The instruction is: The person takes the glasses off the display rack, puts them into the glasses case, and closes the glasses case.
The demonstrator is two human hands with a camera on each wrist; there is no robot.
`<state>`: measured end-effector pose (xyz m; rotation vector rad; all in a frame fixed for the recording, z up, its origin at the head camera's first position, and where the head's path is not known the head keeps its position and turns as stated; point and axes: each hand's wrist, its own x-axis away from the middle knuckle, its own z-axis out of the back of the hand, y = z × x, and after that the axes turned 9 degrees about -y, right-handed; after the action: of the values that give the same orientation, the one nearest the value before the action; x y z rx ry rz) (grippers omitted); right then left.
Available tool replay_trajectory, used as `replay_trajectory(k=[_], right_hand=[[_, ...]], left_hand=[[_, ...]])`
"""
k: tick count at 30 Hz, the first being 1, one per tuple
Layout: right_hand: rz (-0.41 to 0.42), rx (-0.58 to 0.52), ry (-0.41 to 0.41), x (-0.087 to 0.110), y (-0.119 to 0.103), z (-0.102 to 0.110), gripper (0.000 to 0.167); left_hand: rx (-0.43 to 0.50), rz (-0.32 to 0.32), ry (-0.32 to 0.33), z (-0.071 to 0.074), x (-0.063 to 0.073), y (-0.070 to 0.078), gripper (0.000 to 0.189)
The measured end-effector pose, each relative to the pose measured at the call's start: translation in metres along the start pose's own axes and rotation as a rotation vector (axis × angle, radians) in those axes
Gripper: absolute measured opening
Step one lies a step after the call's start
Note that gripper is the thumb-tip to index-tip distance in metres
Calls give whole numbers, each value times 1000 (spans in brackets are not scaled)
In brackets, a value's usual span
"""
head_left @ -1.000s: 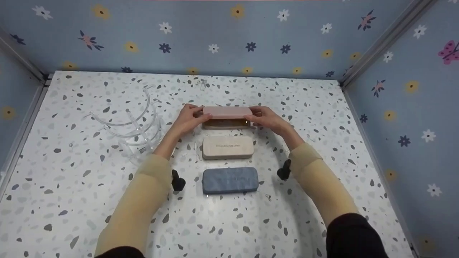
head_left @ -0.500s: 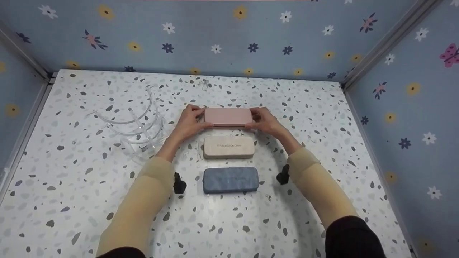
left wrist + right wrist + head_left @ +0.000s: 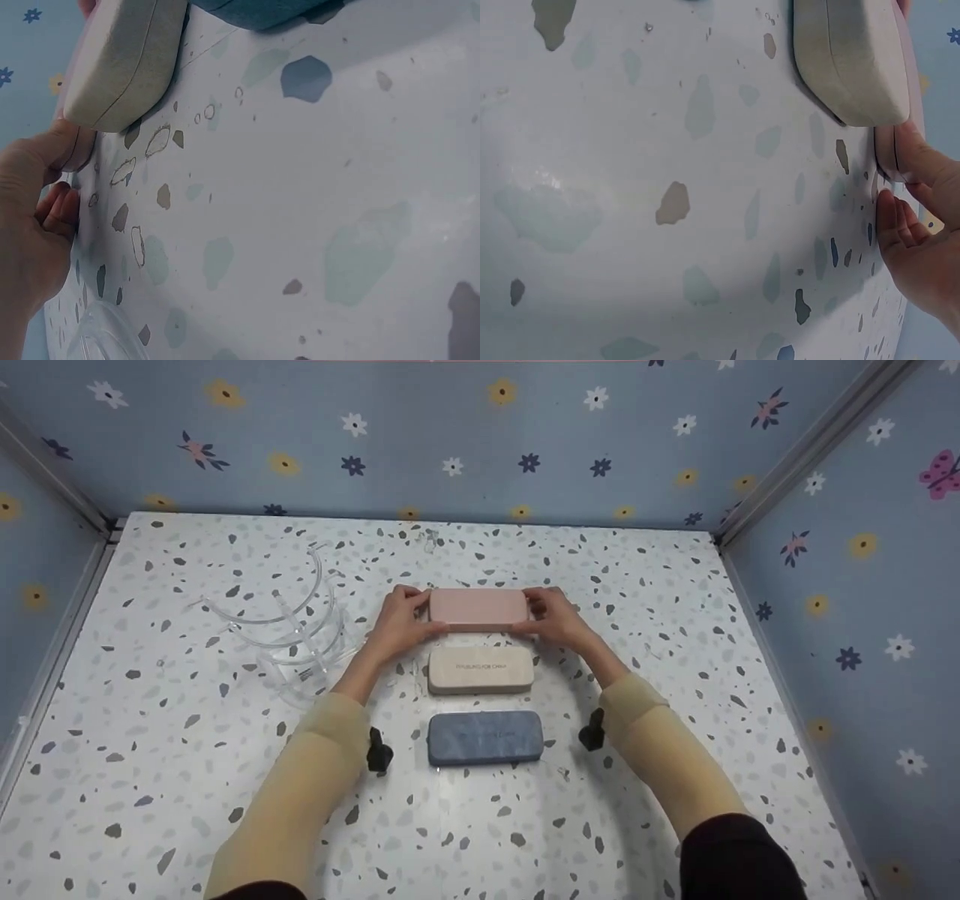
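Observation:
A pink glasses case [image 3: 478,610] lies closed on the speckled tabletop, farthest from me of three cases in a column. My left hand [image 3: 399,621] holds its left end, thumb at the front edge and fingers behind the corner. The right hand [image 3: 556,619] grips the opposite end in the same way. Just in front sits a beige glasses case [image 3: 480,670] with small lettering on its lid, and nearest me is a blue one [image 3: 486,738]; both are closed. In the wrist views the beige case [image 3: 124,64] partly hides the pink case [image 3: 886,151].
A clear plastic rack with curved arms [image 3: 300,631] stands left of my left hand, close to the forearm. Blue flowered panels [image 3: 480,435] wall the table [image 3: 645,840] at the back and both sides.
The pink case's lid, partly raised a second ago with a dark gap below it, has come down and is now shut. Both hands have stayed at its ends.

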<state>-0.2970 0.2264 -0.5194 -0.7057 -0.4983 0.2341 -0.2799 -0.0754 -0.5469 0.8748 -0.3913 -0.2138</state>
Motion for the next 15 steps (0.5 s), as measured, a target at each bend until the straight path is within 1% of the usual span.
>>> replay_trajectory(k=[5, 9, 12, 15], right_hand=[[14, -29, 3, -1, -2, 2, 73], [18, -16, -13, -1, -2, 3, 81], [11, -20, -25, 0, -2, 3, 89], [5, -44, -22, 2, -5, 4, 89]], left_hand=[[-1, 2, 6, 3, -1, 3, 90], [21, -11, -8, 4, -1, 4, 91], [37, -23, -6, 7, 2, 4, 88], [22, -47, 15, 11, 6, 8, 82]])
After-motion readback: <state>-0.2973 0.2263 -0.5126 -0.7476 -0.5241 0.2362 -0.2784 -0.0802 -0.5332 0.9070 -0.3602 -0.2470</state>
